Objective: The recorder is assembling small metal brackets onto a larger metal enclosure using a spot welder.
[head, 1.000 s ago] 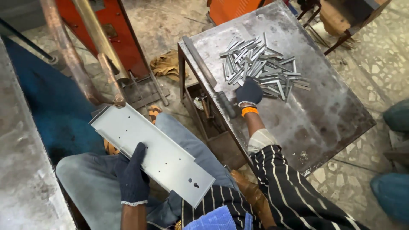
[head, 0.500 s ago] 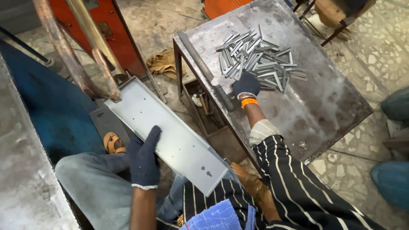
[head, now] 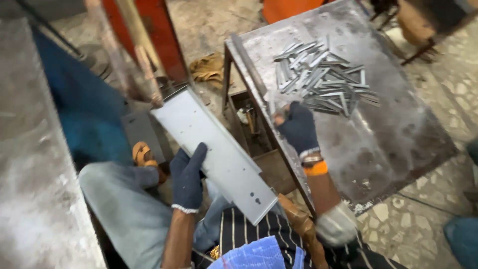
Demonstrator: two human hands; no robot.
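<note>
The person sits low with one long, pale sheet-metal panel (head: 214, 152) slanting across the lap, its far end toward the red machine frame (head: 149, 35) and its near end, with a few small punched holes, close to the striped shirt. The left hand (head: 188, 175), in a dark glove, is closed over the panel's left long edge about midway along, fingers wrapped over the top face. That looks a sensible place to hold it: a thin, stiff sheet like this is probably light for its length but will want to swing and twist if taken by one end, and the bare edges could be sharp and the face slick, so the glove matters.

The right hand (head: 298, 127), also dark-gloved with an orange band at the wrist, rests at the near left edge of the steel table (head: 398, 144). It is curled, and something small and pale shows at its fingertips, though I cannot tell whether it really grips anything.

Just beyond that hand lies one loose heap of small metal strips (head: 321, 79), silvery and overlapping; too many and too tangled to count. A crumpled tan rag or glove (head: 209, 69) lies on the floor to the left of the table.
</note>
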